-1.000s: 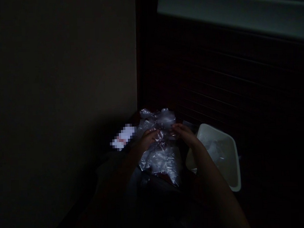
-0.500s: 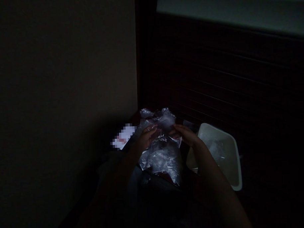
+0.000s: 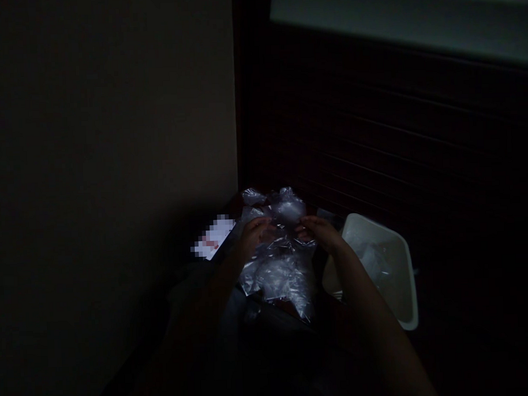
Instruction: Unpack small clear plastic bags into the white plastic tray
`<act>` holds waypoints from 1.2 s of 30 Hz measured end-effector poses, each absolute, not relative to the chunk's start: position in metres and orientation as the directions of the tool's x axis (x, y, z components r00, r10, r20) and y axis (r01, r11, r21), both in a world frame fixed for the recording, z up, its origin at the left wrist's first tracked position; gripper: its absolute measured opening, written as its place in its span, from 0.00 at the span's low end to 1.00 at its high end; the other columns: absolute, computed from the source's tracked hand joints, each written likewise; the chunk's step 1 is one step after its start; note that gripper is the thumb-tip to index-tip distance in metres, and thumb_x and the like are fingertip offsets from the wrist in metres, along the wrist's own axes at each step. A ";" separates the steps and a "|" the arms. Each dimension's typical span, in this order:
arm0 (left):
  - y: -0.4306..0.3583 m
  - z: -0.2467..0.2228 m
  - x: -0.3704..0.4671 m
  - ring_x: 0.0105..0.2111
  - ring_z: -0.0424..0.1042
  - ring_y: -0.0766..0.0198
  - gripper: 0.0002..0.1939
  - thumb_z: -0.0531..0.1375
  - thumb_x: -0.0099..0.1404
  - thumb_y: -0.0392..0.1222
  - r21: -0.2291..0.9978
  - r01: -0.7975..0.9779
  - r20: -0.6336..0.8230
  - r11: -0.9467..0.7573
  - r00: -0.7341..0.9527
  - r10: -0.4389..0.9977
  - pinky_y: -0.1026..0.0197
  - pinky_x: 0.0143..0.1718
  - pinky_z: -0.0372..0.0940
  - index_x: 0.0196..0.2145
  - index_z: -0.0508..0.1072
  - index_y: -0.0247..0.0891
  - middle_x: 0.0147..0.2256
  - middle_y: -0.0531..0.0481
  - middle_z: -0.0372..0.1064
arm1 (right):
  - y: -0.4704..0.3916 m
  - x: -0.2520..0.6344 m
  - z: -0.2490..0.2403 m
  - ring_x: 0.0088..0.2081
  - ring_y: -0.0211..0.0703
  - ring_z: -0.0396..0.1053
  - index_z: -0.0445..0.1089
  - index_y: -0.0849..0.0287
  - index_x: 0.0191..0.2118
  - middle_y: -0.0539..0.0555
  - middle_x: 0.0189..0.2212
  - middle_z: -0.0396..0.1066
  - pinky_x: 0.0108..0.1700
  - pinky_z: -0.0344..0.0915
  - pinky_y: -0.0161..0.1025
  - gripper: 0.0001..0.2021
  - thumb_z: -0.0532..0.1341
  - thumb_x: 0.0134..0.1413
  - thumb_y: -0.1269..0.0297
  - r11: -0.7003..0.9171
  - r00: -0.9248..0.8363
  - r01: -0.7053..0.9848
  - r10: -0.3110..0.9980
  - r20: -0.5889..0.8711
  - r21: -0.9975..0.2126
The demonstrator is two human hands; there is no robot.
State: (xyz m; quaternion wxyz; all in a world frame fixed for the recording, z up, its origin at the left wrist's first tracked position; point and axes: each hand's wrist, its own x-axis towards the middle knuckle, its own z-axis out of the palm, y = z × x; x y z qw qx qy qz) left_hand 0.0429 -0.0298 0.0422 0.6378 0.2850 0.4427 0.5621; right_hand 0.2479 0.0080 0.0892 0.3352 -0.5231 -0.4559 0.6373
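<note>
Crinkled clear plastic bags point(image 3: 279, 275) lie in a pile at the lower middle of the dim head view. On the pile's left side, my left hand point(image 3: 255, 233) has its fingers bent around thin clear plastic. My right hand point(image 3: 315, 230) faces it from the right, thumb and fingers pinched together on the same plastic. Between the two hands is a gap with shiny film in it. Darkness blurs the fingertips and the exact edges of the film.
A lit phone point(image 3: 216, 237) lies left of the pile. To the right stands a pale bin point(image 3: 405, 274) with clear plastic inside, partly behind my right forearm. A plain wall point(image 3: 115, 139) rises at the left, dark slatted panelling point(image 3: 374, 125) behind.
Both hands stay nearly in place, with the fingers shifting slightly on the plastic. The film between them has changed shape a little. The whole view has moved very slightly.
</note>
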 end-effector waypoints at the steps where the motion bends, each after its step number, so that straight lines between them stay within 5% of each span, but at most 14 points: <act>1: -0.029 0.043 0.043 0.27 0.73 0.62 0.13 0.63 0.53 0.42 0.861 -0.464 -0.251 0.210 -0.026 0.968 0.61 0.28 0.67 0.37 0.71 0.36 0.29 0.47 0.73 | 0.008 0.248 0.089 0.22 0.35 0.69 0.68 0.60 0.30 0.53 0.25 0.74 0.22 0.65 0.31 0.06 0.63 0.46 0.64 -0.351 -0.221 0.052 0.909 -0.353 -0.935; 13: -0.027 0.045 0.040 0.26 0.72 0.62 0.09 0.59 0.54 0.38 0.839 -0.510 -0.252 0.190 -0.054 0.966 0.60 0.27 0.66 0.36 0.69 0.37 0.27 0.48 0.73 | 0.008 0.249 0.091 0.23 0.35 0.68 0.70 0.59 0.36 0.52 0.26 0.75 0.22 0.62 0.30 0.09 0.60 0.46 0.67 -0.316 -0.177 0.054 0.931 -0.321 -0.947; 29: -0.025 0.046 0.038 0.25 0.71 0.62 0.03 0.57 0.52 0.36 0.766 -0.608 -0.263 0.208 -0.002 0.965 0.62 0.25 0.64 0.27 0.69 0.35 0.24 0.48 0.72 | 0.008 0.246 0.100 0.23 0.36 0.70 0.68 0.59 0.30 0.52 0.27 0.75 0.22 0.61 0.30 0.05 0.56 0.46 0.69 -0.401 -0.174 0.014 0.901 -0.398 -0.916; 36: -0.022 0.045 0.035 0.22 0.69 0.62 0.19 0.53 0.58 0.55 0.769 -0.580 -0.333 0.271 -0.001 0.943 0.59 0.23 0.63 0.25 0.69 0.34 0.26 0.46 0.70 | 0.014 0.245 0.096 0.26 0.42 0.71 0.68 0.60 0.26 0.55 0.23 0.73 0.25 0.63 0.35 0.13 0.50 0.53 0.61 -0.420 -0.251 -0.066 0.885 -0.392 -0.905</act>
